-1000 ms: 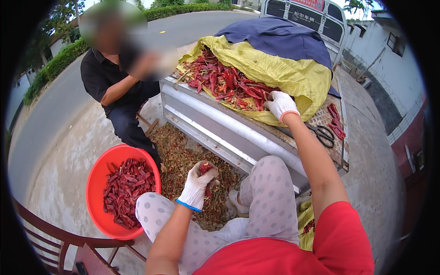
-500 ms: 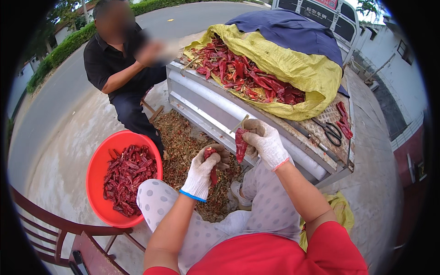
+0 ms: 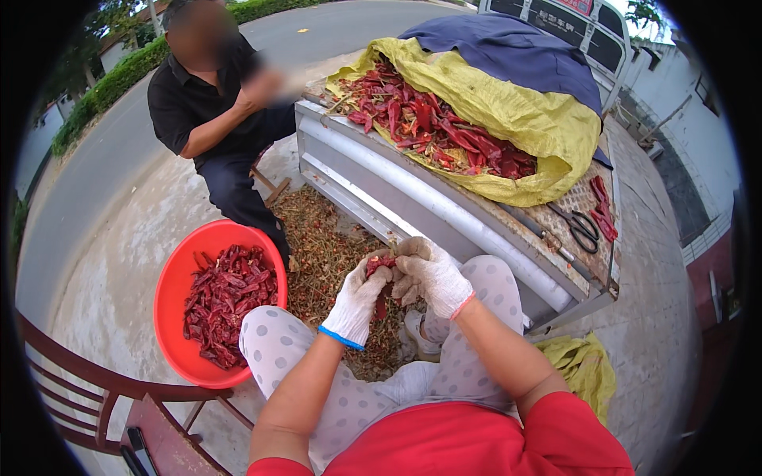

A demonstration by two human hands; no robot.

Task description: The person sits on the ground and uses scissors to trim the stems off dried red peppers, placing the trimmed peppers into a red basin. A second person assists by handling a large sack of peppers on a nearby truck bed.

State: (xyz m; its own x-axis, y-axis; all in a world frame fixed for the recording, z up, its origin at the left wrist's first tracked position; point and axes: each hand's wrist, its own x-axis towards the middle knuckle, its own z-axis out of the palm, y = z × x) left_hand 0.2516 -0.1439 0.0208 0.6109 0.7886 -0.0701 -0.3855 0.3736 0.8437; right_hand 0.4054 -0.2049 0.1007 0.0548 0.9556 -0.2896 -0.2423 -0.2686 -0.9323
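Observation:
My gloved hands meet above my lap. Closed around dried red chili peppers is my left hand [image 3: 355,300], in a white glove with a blue cuff. A wrinkled red chili pepper [image 3: 380,262] shows at its fingertips, and more red hangs below its fingers. My right hand [image 3: 434,278], with a pink-edged cuff, is closed with its fingers at the stem end of a chili pepper. A short pale stem sticks up between the hands. The right hand's fingers partly hide what it grips. Below the hands, stems and scraps [image 3: 317,262] cover the ground.
At left, a red basin [image 3: 167,317] holds dried chili peppers. A yellow sack [image 3: 508,103] of peppers lies on the truck bed under dark blue cloth [image 3: 508,51], near scissors [image 3: 583,230]. Another person [image 3: 214,103] sits across from me. A wooden chair [image 3: 103,389] stands lower left.
My right hand has moved left and down, bringing its chili pepper against my left hand. Earlier the hands were apart, each with a pepper. The view has shifted slightly.

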